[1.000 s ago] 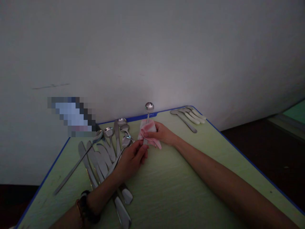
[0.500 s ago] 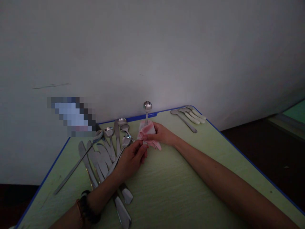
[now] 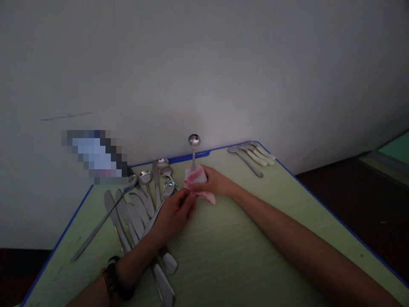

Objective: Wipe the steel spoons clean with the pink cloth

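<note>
A metal spoon [image 3: 194, 141] stands nearly upright over the middle of the table, bowl at the top. My left hand [image 3: 179, 207] is closed, pinching the low end of its handle. Around the handle is a pink and white cloth [image 3: 198, 175], gripped by my right hand [image 3: 215, 181], whose fingers are closed over it. The cloth hides the middle of the handle. Beside and under my left forearm lie several table knives [image 3: 116, 217] and several spoons [image 3: 145, 177], some crossing each other.
At the far right of the green table [image 3: 243, 238] lie a spoon [image 3: 246, 163] and several white-handled utensils [image 3: 263, 158]. A blurred-out, phone-like device [image 3: 96, 155] stands at the back left. A wall [image 3: 204, 76] rises behind the blue-edged table.
The spoon has shifted slightly left, and the cloth's folds lie differently around its handle. Both hands keep their grip, and the other cutlery lies as before.
</note>
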`<action>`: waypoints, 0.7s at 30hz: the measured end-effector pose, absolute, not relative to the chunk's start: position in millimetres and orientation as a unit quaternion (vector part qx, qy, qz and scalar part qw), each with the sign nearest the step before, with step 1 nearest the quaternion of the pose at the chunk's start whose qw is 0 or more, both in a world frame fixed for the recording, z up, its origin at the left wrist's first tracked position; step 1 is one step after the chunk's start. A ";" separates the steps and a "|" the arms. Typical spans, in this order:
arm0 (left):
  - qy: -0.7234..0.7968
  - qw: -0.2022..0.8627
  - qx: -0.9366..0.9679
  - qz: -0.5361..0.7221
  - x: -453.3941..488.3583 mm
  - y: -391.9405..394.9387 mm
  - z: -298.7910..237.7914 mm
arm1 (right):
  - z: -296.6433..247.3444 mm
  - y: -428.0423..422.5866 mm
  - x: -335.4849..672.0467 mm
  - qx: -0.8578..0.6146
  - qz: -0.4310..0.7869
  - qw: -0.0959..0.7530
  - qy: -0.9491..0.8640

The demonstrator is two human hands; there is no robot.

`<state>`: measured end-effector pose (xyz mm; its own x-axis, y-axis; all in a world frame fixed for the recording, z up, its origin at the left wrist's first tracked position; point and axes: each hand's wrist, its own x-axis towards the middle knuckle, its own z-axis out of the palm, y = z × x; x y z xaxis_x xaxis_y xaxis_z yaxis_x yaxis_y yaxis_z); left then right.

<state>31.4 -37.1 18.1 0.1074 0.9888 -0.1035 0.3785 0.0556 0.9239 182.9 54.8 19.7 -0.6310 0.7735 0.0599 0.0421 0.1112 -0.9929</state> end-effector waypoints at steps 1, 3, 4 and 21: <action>0.574 0.447 0.595 0.340 31.2 -37.1 18.1 | 19.3 54.8 182.9 -0.302 0.591 0.307 -0.682; 0.575 0.449 0.595 0.338 30.7 -37.1 18.3 | 18.6 54.6 182.7 -0.305 0.584 0.308 -0.686; 0.575 0.449 0.594 0.338 30.5 -37.2 18.5 | 18.4 54.3 182.6 -0.306 0.583 0.308 -0.687; 0.532 0.496 0.593 0.345 30.6 -36.2 19.9 | 26.6 52.1 182.0 -0.223 0.676 0.295 -0.637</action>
<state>30.6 -36.2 19.9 0.1946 0.9737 -0.1188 0.2882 0.0590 0.9557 182.0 52.1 26.6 -0.7265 0.6833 0.0736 -0.1137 -0.0139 -0.9934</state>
